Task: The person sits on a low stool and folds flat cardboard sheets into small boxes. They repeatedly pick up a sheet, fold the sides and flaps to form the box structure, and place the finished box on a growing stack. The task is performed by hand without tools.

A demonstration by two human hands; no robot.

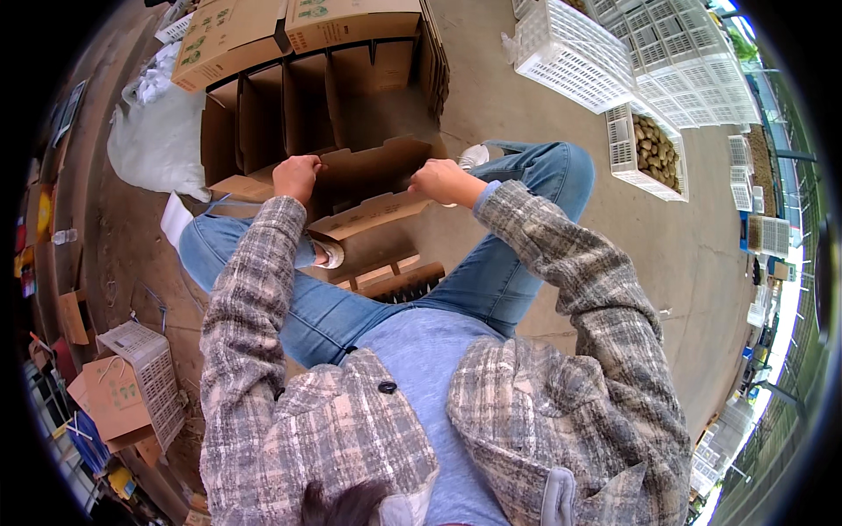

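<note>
Between my knees is a brown cardboard box point(373, 213) with its flaps standing up and its mouth open. My left hand point(297, 178) is closed in a pinch on its left edge. On the right edge, the fingers of my right hand point(445, 182) are pinched on the cardboard too. The fingertips of both hands are partly hidden. Just beyond stand open cardboard boxes point(263, 118) in a row, touching one another. Shadow hides the lower part of the held box.
Closed cartons point(351, 19) lie behind the row. A white sack point(153, 140) leans at the left. White plastic crates point(574, 57) are stacked at the far right, near a crate of brown roundish produce point(656, 153). Another crate point(145, 359) with cardboard stands at the lower left.
</note>
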